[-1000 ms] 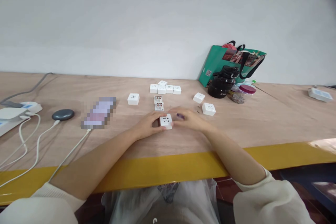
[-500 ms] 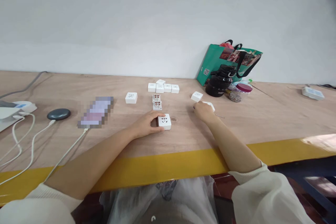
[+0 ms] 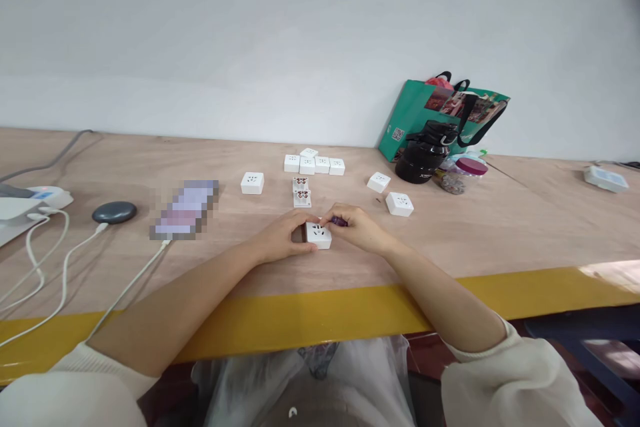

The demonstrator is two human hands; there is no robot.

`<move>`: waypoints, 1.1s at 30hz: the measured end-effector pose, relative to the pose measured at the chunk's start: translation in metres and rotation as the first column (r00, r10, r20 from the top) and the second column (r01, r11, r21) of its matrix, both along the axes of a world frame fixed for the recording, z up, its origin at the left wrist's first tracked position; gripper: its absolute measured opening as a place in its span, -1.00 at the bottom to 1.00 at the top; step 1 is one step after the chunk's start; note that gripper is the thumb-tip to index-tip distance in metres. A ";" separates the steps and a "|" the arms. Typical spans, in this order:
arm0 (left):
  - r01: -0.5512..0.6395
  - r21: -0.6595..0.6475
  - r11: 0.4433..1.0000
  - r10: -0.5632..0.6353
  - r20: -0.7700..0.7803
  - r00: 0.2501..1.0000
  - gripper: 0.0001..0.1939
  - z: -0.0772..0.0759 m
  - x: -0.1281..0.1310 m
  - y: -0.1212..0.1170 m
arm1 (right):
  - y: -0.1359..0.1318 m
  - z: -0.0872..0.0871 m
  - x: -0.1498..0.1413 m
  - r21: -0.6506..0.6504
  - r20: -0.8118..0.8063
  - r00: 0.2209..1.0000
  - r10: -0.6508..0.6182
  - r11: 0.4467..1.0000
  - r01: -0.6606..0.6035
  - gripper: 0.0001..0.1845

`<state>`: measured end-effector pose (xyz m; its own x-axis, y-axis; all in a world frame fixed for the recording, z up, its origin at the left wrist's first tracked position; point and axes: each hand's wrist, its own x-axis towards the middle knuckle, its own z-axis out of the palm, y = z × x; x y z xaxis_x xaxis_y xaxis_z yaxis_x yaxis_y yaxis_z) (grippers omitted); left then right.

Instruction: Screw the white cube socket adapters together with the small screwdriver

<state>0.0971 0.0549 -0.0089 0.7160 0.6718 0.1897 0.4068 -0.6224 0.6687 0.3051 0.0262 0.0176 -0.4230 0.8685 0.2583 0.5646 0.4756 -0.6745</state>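
Observation:
A white wall socket (image 3: 319, 236) lies face up near the table's front edge. My left hand (image 3: 286, 237) grips it from the left, thumb and fingers around its near and far sides. Over its right side is my right hand (image 3: 356, 227), closed on a screwdriver (image 3: 339, 221); the dark purple handle shows, and the tip is hidden by the fingers. Just beyond lie two open socket inserts (image 3: 301, 197) with reddish metal parts. To the right are two more sockets, a nearer one (image 3: 399, 204) and a farther one (image 3: 379, 181).
Several white sockets (image 3: 322, 165) cluster at the back, another (image 3: 253, 183) left of them. A phone (image 3: 185, 210) on a cable, a dark round device (image 3: 115, 212) and a power strip (image 3: 53, 197) occupy the left. A black bottle (image 3: 423, 153), jar (image 3: 464, 177) and green bag (image 3: 400, 117) stand back right.
My right hand has moved left from beside the right-hand sockets to the held socket, bringing the screwdriver. The nearer right socket is now uncovered. My left hand keeps its grip.

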 end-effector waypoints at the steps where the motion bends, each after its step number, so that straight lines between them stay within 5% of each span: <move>1: -0.003 0.002 1.000 0.003 0.000 1.000 -0.52 -0.001 0.000 0.000 | 0.000 -0.002 0.000 0.011 -0.012 1.000 0.021 1.000 -0.021 -0.85; 7: 0.000 0.006 1.000 -0.001 0.009 1.000 -0.51 -0.003 0.000 0.002 | 0.000 -0.006 -0.002 0.085 0.065 0.997 0.043 0.995 -0.048 -0.84; 12: 0.000 -0.007 1.000 0.000 0.029 1.000 -0.48 -0.001 0.001 0.000 | -0.007 -0.003 -0.006 0.109 0.129 0.991 0.042 0.992 -0.056 -0.62; 21: -0.015 -0.028 0.999 0.016 0.047 0.999 -0.52 0.004 0.002 -0.003 | -0.019 0.004 -0.014 0.219 0.483 0.875 -0.026 0.971 -0.092 -0.50; 33: -0.008 -0.015 1.000 0.008 0.034 0.999 -0.53 0.004 0.003 -0.002 | -0.012 -0.014 -0.015 0.353 0.421 0.904 -0.074 0.932 -0.088 -0.70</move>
